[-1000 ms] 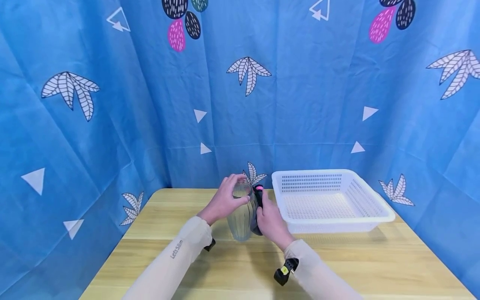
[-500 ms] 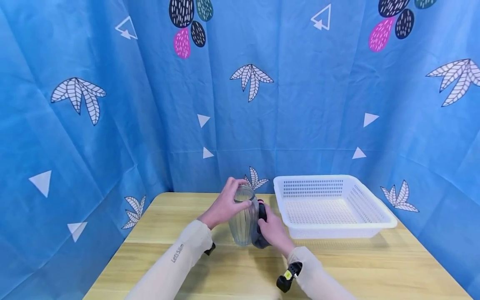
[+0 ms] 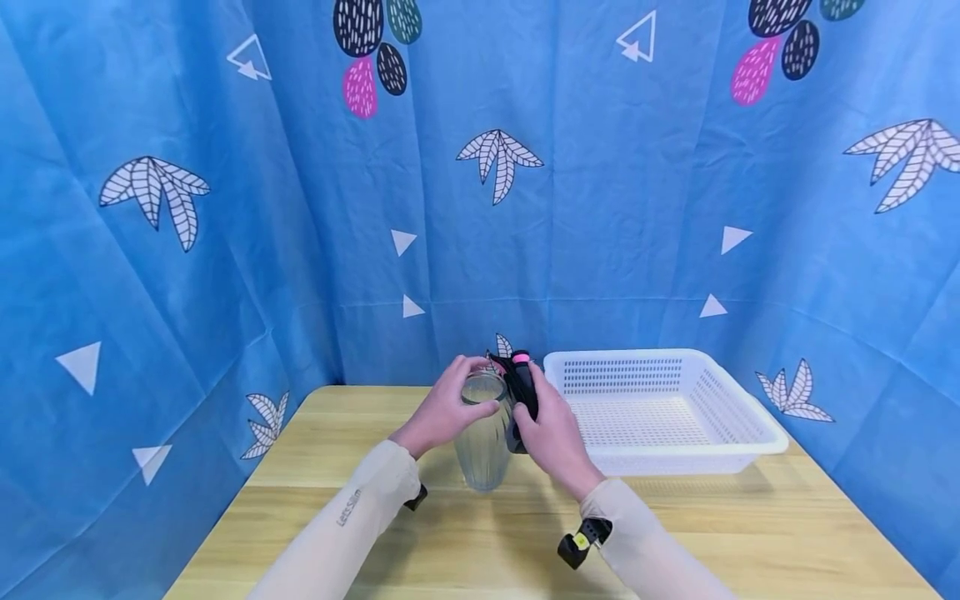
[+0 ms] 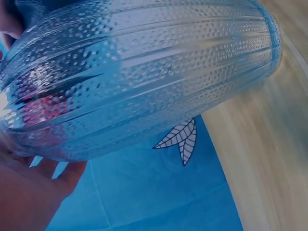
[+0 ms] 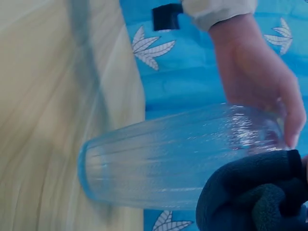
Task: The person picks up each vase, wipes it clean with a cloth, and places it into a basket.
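A clear glass vase (image 3: 483,454) with ribbed, dimpled sides stands upright on the wooden table. My left hand (image 3: 442,408) grips it by the neck, thumb and fingers spread around the rim. In my right hand (image 3: 551,425) is a dark, fuzzy cloth-like thing (image 3: 522,392) with a black edge and a pink spot near its top. It is held close against the vase's right side. The right wrist view shows the bunched dark cloth (image 5: 250,183) overlapping the vase near its mouth. The fingertips behind it are mostly hidden.
A white plastic basket (image 3: 667,454) with slotted walls stands on the table just right of my right hand. Blue patterned curtain (image 3: 637,208) hangs behind and along both sides. The wooden table (image 3: 750,533) extends toward the front.
My right hand went down along the vase's side, then came back up with the dark cloth. My left hand stays at the rim. The head view shifted slightly.
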The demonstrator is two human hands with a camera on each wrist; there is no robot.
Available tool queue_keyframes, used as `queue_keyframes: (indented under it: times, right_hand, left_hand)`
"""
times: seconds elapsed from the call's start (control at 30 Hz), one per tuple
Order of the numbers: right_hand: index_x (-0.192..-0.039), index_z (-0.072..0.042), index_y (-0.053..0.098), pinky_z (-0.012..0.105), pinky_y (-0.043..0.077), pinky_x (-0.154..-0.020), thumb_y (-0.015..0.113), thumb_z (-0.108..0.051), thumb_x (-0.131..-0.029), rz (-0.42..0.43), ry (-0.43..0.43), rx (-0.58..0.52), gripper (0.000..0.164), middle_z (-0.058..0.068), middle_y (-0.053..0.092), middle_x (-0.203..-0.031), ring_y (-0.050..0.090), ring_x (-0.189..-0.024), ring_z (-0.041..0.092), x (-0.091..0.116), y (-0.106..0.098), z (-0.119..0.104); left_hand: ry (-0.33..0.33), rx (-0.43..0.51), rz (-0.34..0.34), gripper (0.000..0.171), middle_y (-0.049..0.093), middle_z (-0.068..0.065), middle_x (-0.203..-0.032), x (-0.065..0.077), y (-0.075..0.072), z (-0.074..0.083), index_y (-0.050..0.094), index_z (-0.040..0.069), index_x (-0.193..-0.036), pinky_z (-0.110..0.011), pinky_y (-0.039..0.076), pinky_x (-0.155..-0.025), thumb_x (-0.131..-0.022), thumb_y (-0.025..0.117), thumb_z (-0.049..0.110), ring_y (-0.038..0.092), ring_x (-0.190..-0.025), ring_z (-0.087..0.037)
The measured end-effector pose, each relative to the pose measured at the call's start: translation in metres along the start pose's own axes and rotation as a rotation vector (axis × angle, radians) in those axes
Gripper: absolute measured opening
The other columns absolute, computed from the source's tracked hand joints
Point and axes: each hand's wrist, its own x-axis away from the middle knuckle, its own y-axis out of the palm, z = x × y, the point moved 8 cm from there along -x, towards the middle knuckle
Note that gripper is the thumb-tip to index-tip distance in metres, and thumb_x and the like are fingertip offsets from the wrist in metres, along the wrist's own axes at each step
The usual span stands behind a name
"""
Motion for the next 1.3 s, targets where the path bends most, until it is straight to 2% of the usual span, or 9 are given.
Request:
queue_keyframes:
  times: [0.1, 0.27, 0.43, 0.57, 0.7, 0.83, 1.07, 1.17, 1.3]
  right_hand:
    - [-0.158, -0.014, 0.032, 0.052, 0.048, -0.101, 0.052, -0.02, -0.1, -0.029, 0.004, 0.049, 0.063, 0.017, 0.054, -0.146, 0.058, -0.126, 0.033, 0.001, 0.005, 0.003]
    - [-0.158, -0.005, 0.029, 0.05, 0.054, -0.084, 0.048, -0.016, -0.101, -0.1, 0.01, 0.134, 0.061, 0.025, 0.062, -0.131, 0.066, -0.105, 0.035, 0.005, 0.022, 0.018]
    - [-0.152, 0.004, 0.036, 0.051, 0.055, -0.074, 0.05, -0.012, -0.1, -0.149, -0.019, 0.204, 0.056, 0.028, 0.068, -0.116, 0.07, -0.094, 0.038, 0.017, 0.041, 0.035]
    - [-0.151, 0.005, 0.037, 0.054, 0.055, -0.078, 0.052, -0.013, -0.1, -0.203, -0.006, 0.233, 0.056, 0.029, 0.067, -0.119, 0.07, -0.098, 0.042, 0.028, 0.054, 0.047]
    - [-0.152, 0.003, 0.036, 0.055, 0.054, -0.086, 0.052, -0.015, -0.101, -0.27, 0.052, 0.216, 0.057, 0.03, 0.065, -0.124, 0.068, -0.104, 0.042, 0.035, 0.062, 0.058]
    - [-0.151, 0.0, 0.04, 0.054, 0.054, -0.083, 0.054, -0.011, -0.099, -0.223, 0.076, 0.145, 0.055, 0.032, 0.065, -0.121, 0.068, -0.102, 0.041, 0.033, 0.053, 0.057]
    - [-0.152, -0.011, 0.043, 0.05, 0.055, -0.077, 0.056, -0.012, -0.098, -0.091, 0.032, 0.091, 0.056, 0.028, 0.067, -0.12, 0.07, -0.095, 0.036, 0.02, 0.017, 0.026]
    - [-0.155, -0.017, 0.04, 0.05, 0.054, -0.081, 0.055, -0.016, -0.099, -0.044, 0.008, 0.063, 0.058, 0.025, 0.065, -0.127, 0.069, -0.1, 0.033, 0.014, 0.005, 0.013]
    - [-0.156, -0.016, 0.038, 0.05, 0.053, -0.09, 0.054, -0.018, -0.1, -0.015, -0.035, 0.059, 0.058, 0.021, 0.062, -0.136, 0.066, -0.111, 0.033, 0.01, -0.003, 0.002]
  left_hand:
    - [-0.004, -0.013, 0.011, 0.067, 0.053, 0.002, -0.137, 0.001, -0.002, 0.001, 0.049, 0.018, -0.145, -0.048, 0.042, -0.109, -0.088, 0.076, 0.04, 0.051, -0.13, -0.022]
    - [0.006, -0.007, 0.001, 0.065, 0.053, -0.002, -0.141, 0.002, -0.001, 0.005, 0.047, 0.019, -0.147, -0.047, 0.04, -0.111, -0.091, 0.074, 0.039, 0.05, -0.133, -0.022]
    - [-0.002, 0.047, -0.038, 0.062, 0.052, 0.002, -0.143, 0.005, 0.003, 0.006, 0.045, 0.022, -0.149, -0.048, 0.039, -0.112, -0.094, 0.068, 0.041, 0.049, -0.134, -0.02]
    - [-0.024, 0.103, -0.069, 0.061, 0.048, 0.002, -0.147, 0.009, 0.005, 0.006, 0.042, 0.025, -0.15, -0.051, 0.036, -0.114, -0.096, 0.066, 0.04, 0.045, -0.139, -0.021]
    - [-0.038, 0.104, -0.076, 0.06, 0.046, 0.003, -0.15, 0.01, 0.006, 0.005, 0.042, 0.028, -0.15, -0.052, 0.035, -0.114, -0.096, 0.065, 0.041, 0.041, -0.142, -0.02]
    - [-0.042, 0.106, -0.096, 0.058, 0.045, 0.006, -0.15, 0.01, 0.008, 0.007, 0.043, 0.028, -0.149, -0.051, 0.034, -0.115, -0.097, 0.064, 0.04, 0.04, -0.143, -0.019]
    - [-0.018, 0.1, -0.099, 0.053, 0.045, 0.002, -0.147, 0.006, 0.01, 0.011, 0.046, 0.019, -0.146, -0.05, 0.035, -0.114, -0.095, 0.06, 0.023, 0.041, -0.141, -0.021]
    - [0.02, 0.071, -0.075, 0.052, 0.047, -0.001, -0.142, 0.005, 0.009, 0.012, 0.049, 0.014, -0.143, -0.05, 0.038, -0.112, -0.092, 0.061, 0.018, 0.045, -0.136, -0.023]
    - [0.037, 0.058, -0.045, 0.049, 0.05, -0.001, -0.136, 0.005, 0.009, 0.011, 0.053, 0.016, -0.138, -0.05, 0.04, -0.111, -0.093, 0.069, 0.027, 0.049, -0.131, -0.024]
